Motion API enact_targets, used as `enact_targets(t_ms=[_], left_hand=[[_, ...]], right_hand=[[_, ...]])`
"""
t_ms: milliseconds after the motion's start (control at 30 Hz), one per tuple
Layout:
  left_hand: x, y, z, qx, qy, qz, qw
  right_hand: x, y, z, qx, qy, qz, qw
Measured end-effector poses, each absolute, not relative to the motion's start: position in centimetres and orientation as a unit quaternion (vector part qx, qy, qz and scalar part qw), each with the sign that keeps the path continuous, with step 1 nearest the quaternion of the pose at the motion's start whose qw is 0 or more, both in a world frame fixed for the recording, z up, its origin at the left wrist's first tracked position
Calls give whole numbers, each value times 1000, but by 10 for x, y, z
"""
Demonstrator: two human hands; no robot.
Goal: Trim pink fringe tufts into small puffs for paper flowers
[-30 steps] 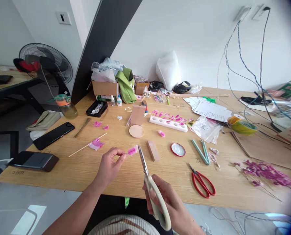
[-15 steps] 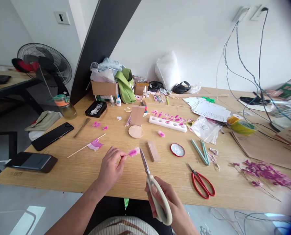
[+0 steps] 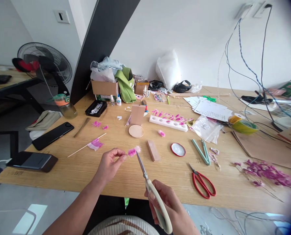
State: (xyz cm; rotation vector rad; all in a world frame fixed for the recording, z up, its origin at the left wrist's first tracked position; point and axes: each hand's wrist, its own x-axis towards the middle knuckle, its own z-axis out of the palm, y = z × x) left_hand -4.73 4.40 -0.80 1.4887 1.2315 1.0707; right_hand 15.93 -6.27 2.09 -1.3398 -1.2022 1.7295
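Observation:
My left hand [image 3: 112, 163] pinches one end of a small pink-and-white fabric petal piece [image 3: 132, 152] above the table. In my right hand [image 3: 166, 202] is a pair of scissors with cream handles [image 3: 157, 205]. Their blades point up and away, with the tips at the pale right end of the petal piece; whether they touch it I cannot tell. Beyond my hands lie a round wooden disc [image 3: 136, 131] and a wooden block [image 3: 153, 150]. To the left, a thin stick [image 3: 79, 150] lies with a pink-and-white fabric scrap [image 3: 95, 144] against it.
Red-handled scissors [image 3: 201, 181], a red-rimmed lid [image 3: 178, 149] and a mint-green folding tool [image 3: 201, 151] lie to the right. A white foam strip [image 3: 168, 123] stands behind, pink petals along it. Purple flowers [image 3: 267, 173] are at far right; a phone [image 3: 53, 135] and power bank [image 3: 35, 160] at left.
The scissors have shifted left and slightly down, so their tips now overlap the petal piece's pale end. My left hand has moved only slightly.

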Motion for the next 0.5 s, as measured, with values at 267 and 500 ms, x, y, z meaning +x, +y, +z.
enact_targets(t_ms=[267,500], left_hand=[[-46,39,-6,669,498,431,344],[-48,39,-6,679,497,432,324]], right_hand=[[155,-62,16,-514,-462,658,298],[157,-66,20,-518,-458,659,297]])
